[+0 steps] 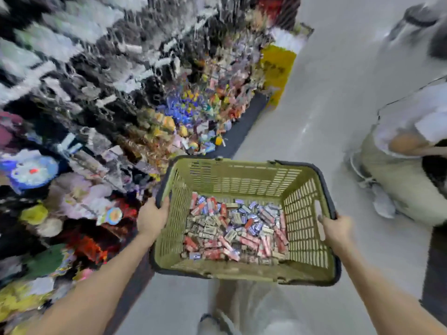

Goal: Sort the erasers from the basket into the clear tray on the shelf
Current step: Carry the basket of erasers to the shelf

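In the slatted plastic basket (244, 180), small rectangular erasers (234, 228)

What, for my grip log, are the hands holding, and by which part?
The basket, by its dark rim: the left hand grips the left edge, the right hand the right edge.

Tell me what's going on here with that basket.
A person holds a green basket by its rim, left hand on the left side, right hand on the right, in a shop aisle. A heap of small wrapped erasers lies in its bottom. The shelves to the left are blurred; no clear tray can be made out.
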Available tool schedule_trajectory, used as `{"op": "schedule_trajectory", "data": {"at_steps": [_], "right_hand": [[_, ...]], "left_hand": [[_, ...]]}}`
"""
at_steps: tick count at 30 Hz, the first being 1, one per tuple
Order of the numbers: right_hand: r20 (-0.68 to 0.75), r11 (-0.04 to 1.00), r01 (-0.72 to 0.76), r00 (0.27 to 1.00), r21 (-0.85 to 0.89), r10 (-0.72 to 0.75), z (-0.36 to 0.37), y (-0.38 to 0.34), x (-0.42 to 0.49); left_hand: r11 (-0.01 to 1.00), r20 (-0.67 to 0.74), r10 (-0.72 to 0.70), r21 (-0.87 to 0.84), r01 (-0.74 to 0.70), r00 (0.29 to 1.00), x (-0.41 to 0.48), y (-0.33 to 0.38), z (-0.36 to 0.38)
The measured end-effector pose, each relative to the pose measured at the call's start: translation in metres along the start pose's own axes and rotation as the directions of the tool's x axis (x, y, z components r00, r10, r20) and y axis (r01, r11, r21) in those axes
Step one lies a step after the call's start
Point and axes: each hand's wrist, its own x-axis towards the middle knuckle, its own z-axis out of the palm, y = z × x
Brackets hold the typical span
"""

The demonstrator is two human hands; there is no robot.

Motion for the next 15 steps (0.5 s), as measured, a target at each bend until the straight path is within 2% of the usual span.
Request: {"op": "schedule_trajectory", "data": {"at_steps": [4, 8, 15], "right_hand": [[-0.037, 0.996, -0.083, 0.996, 0.011, 0.083, -0.028, -0.035, 0.067], [-0.067, 0.993, -0.084, 0.994, 0.079, 0.09, -0.048, -0.084, 0.137], [-0.094, 0.987, -0.074, 0.992, 0.14, 0.087, -0.07, -0.197, 0.269]], "left_hand": [[1.0, 0.068, 0.014, 0.004, -0.014, 0.998, 0.059, 0.107, 0.029], [0.992, 0.075, 0.129, -0.005, -0.129, 0.989, 0.115, 0.203, 0.049], [0.982, 0.053, 0.186, 0.032, -0.187, 0.981, 0.221, 0.369, 0.089]]}}
